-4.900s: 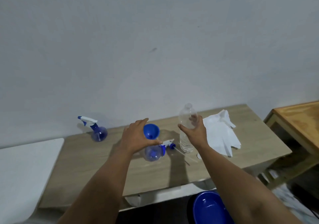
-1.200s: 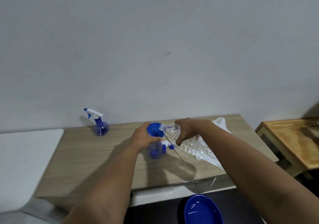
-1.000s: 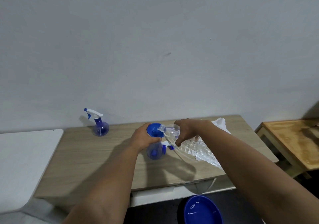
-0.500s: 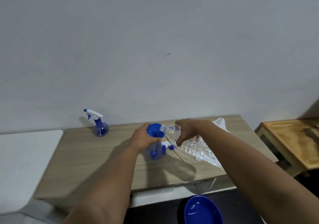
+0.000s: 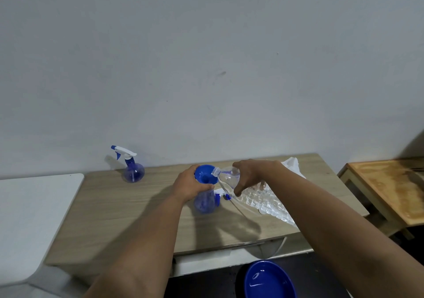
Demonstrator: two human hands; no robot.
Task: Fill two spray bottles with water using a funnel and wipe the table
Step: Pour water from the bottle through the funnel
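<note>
Over at the far left a white surface [image 5: 29,217] is butting up against the wooden table [image 5: 128,215], and beyond its corner, near the wall, one spray bottle [image 5: 133,168] is standing upright with its white and blue trigger head screwed on. That is the first of the two spray bottles I am counting; the second spray bottle [image 5: 205,202] is sitting near the middle of the table with its head off and a single blue funnel [image 5: 205,176] standing in its neck. The person's left hand [image 5: 189,186] is wrapping around the place where funnel and bottle neck meet, fingers curled behind and thumb lying across the front, so it is gripping the funnel steady. Just right of that bottle, a loose trigger head [image 5: 220,195] is lying on the table, partly hidden behind the clear plastic. The right hand [image 5: 250,174] is clamping its fingers and thumb around the shoulder of one clear water bottle [image 5: 254,198], which is tipping steeply with its open mouth resting at the funnel's right rim; whether water is actually running I cannot tell. Behind that forearm one white cloth [image 5: 292,167] is lying crumpled on the table's far right part. Further right a second, orange-toned wooden table [image 5: 390,187] is standing apart. Down on the floor, below the table's front edge, one blue bowl [image 5: 269,280] is sitting.
</note>
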